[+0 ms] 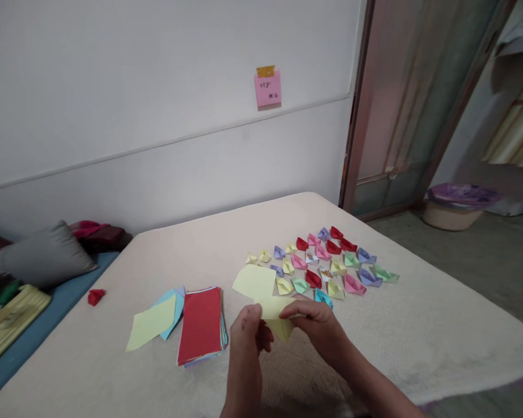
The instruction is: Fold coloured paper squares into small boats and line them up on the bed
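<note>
Between my two hands is a partly folded sheet of pale yellow paper (275,307), held above the near part of the table. My left hand (247,334) grips its left side, thumb on top and fingers curled beneath. At the right side, my right hand (316,318) pinches the paper's edge between thumb and fingers. A pointed flap hangs down below the folded band. Just behind lies a flat pale yellow sheet (255,280). Beyond and to the right sit several small folded paper boats, among them a turquoise boat (323,298) near my right hand.
Left of my hands lies a stack of coloured paper, red on top (200,325). Beside it are loose yellow (152,323) and blue sheets. A red folded piece (96,296) sits near the left edge. A pink note (268,90) is taped to the wall; a lined basin (453,215) stands on the floor.
</note>
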Demonstrator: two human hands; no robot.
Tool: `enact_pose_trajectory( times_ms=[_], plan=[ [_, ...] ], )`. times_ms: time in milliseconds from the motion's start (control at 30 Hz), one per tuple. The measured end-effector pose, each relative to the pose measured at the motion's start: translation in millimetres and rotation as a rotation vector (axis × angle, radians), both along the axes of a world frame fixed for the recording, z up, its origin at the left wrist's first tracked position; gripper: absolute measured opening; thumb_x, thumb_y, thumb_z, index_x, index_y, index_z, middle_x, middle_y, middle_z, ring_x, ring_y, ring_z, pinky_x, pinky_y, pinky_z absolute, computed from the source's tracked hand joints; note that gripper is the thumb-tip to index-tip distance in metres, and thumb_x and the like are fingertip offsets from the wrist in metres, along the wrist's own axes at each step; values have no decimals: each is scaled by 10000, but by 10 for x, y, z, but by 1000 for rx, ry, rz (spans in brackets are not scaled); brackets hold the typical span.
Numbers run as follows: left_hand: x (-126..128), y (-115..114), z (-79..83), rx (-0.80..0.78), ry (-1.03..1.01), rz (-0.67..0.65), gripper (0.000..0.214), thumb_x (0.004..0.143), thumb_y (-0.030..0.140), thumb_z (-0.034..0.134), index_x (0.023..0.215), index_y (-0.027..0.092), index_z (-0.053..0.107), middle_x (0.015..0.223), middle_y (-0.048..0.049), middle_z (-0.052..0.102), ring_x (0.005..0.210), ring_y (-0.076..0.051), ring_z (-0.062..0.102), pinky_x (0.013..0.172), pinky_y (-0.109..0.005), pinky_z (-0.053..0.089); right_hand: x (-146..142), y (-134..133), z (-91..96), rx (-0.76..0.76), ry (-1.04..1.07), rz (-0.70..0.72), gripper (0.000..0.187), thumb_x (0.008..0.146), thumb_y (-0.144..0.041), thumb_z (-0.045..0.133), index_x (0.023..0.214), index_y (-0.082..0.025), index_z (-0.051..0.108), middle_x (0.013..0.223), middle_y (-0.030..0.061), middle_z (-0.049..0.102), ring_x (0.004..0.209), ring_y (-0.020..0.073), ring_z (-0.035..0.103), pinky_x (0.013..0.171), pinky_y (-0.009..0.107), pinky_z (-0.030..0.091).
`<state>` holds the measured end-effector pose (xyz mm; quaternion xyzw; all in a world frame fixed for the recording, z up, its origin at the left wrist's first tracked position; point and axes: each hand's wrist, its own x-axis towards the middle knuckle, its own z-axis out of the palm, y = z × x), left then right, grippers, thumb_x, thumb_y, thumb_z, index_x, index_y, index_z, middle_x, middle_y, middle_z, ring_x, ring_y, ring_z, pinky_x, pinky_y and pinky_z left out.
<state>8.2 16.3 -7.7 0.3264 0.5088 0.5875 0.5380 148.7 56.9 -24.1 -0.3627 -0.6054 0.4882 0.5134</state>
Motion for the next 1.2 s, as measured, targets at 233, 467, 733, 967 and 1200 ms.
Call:
enact_pose_trajectory(
  times_ms=[233,467,733,967,1200],
  plan=[
    [-22,38,-207,12,-23,9,165,768,283,603,705,131,597,479,57,433,448,-63,329,429,-187,260,15,14,13,-18,-14,25,156,686,-140,586,597,-200,699,648,7,585,665,161,537,636,267,393],
    [-120,56,-175,6,-22,110,127,756,268,617,736,144,601,500,59,448,467,-71,336,441,-190,274,90,18,99,-223,187,-40,84,672,-124,560,636,-184,607,749,3,594,737,162,534,662,261,379],
    [-5,7,-66,60,193,-36,154,773,268,599,701,134,623,495,44,459,485,-85,375,459,-204,292,-49,-47,94,-391,261,20,360,651,-233,678,968,-196,511,742,-13,611,650,167,555,592,263,407],
    [-5,5,-63,36,71,-13,139,762,257,612,757,121,643,501,53,435,481,-77,352,459,-200,279,-40,-43,118,-353,189,-43,270,627,-186,654,872,-203,544,640,-46,591,573,138,520,532,239,378],
    [-85,44,-162,41,-18,60,116,757,254,616,729,141,610,498,64,416,481,-76,319,458,-191,267,25,15,102,-336,148,22,224,616,-203,682,804,-186,563,507,-89,503,480,99,473,497,226,352]
  ],
)
